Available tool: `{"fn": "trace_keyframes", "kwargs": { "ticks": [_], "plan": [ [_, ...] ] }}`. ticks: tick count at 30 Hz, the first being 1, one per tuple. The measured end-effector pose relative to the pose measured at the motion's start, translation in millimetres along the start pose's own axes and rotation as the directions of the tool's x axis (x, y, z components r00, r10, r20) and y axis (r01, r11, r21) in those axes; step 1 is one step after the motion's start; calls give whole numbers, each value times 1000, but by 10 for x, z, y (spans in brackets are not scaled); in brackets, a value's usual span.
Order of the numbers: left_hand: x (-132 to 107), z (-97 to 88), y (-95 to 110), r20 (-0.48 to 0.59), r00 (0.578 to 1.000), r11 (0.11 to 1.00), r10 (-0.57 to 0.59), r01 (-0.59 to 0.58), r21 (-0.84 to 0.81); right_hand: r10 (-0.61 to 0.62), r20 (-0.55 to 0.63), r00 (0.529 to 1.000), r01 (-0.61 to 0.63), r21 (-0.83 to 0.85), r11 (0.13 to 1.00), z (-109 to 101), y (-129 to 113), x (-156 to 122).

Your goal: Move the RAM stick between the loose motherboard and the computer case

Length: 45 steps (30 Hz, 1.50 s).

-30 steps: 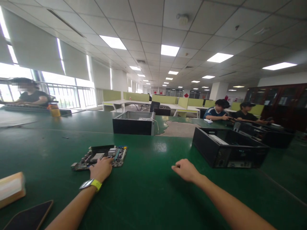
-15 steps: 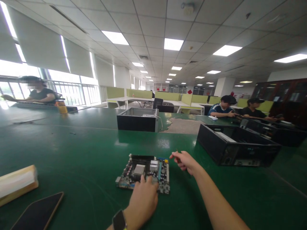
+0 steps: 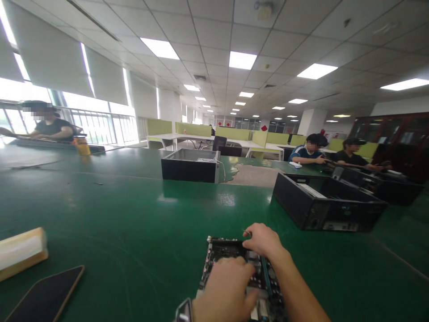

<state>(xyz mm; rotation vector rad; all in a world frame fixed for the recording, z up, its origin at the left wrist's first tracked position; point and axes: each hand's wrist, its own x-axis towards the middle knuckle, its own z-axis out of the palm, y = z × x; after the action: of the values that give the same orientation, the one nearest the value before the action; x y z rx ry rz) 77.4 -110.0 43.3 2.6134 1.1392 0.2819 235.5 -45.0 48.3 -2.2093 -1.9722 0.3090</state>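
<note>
A computer motherboard (image 3: 214, 255) lies on the green table (image 3: 134, 223) right in front of me, near the lower edge of the view. My left hand (image 3: 224, 290), a watch on its wrist, rests on the board's near part with fingers curled onto it. My right hand (image 3: 263, 239) hovers over the board's far right corner, fingers pinched on something small and thin that I cannot make out. Both hands cover much of the board.
An open black computer case (image 3: 326, 208) stands to the right, a second open case (image 3: 191, 166) farther back at centre. A phone (image 3: 43, 297) and a wooden block (image 3: 22, 252) lie at the lower left. Three people sit at the table's far sides.
My left hand has slid the motherboard from the left across the table to right in front of me. My right hand has come over the board's far corner.
</note>
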Motion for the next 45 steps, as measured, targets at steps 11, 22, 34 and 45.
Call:
{"fn": "trace_keyframes", "kwargs": {
  "ticks": [11, 22, 34, 45],
  "plan": [
    [201, -216, -946, -15, 965, 965, -261, 261, 11, -27, 3, 1000, 27, 6, 1000, 147, 47, 95],
    [242, -152, -1049, -58, 970, 970, -237, 233, -72, -111, -25, 993, 112, 414, 904, 14, 108, 73],
    [219, -221, -978, -171, 978, 991, -123, 112, -72, -557, -53, 829, -241, 865, -441, -85, 346, 70],
    [137, -324, -611, -224, 974, 999, -24, 14, -44, -635, -419, 649, -181, 726, -663, 93, 403, -8]
  ]
}}
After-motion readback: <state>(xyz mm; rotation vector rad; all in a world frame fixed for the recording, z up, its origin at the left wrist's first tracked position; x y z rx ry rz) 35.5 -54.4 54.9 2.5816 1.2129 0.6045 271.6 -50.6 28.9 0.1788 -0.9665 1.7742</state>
